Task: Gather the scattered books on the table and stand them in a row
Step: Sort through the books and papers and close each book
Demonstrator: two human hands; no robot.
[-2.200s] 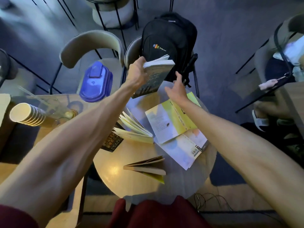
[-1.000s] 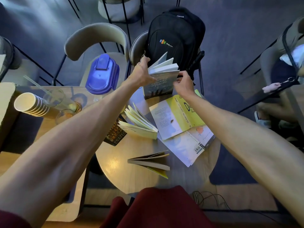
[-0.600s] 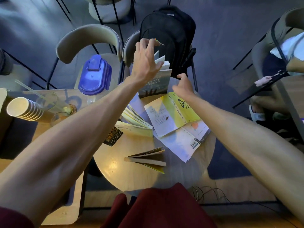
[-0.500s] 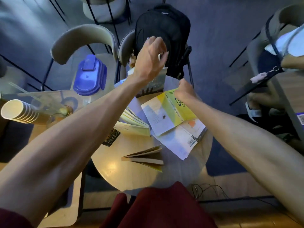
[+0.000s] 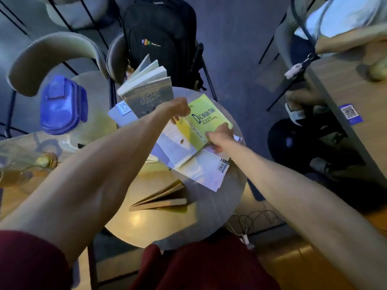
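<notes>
I have my left hand and right hand on the yellow book in the middle of the frame – fingers pinch its edges so I can lift it off the table. The dark book stands just above. Upper left, the blue box is shut – I cannot tell what is inside

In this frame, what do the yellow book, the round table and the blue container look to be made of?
Yellow book: paperback, its thin cover flexing in both hands.
Round table: looks like wood or laminate with a smooth sheen, reflecting a light spot.
Blue container: likely moulded plastic, glossy and translucent.
</notes>
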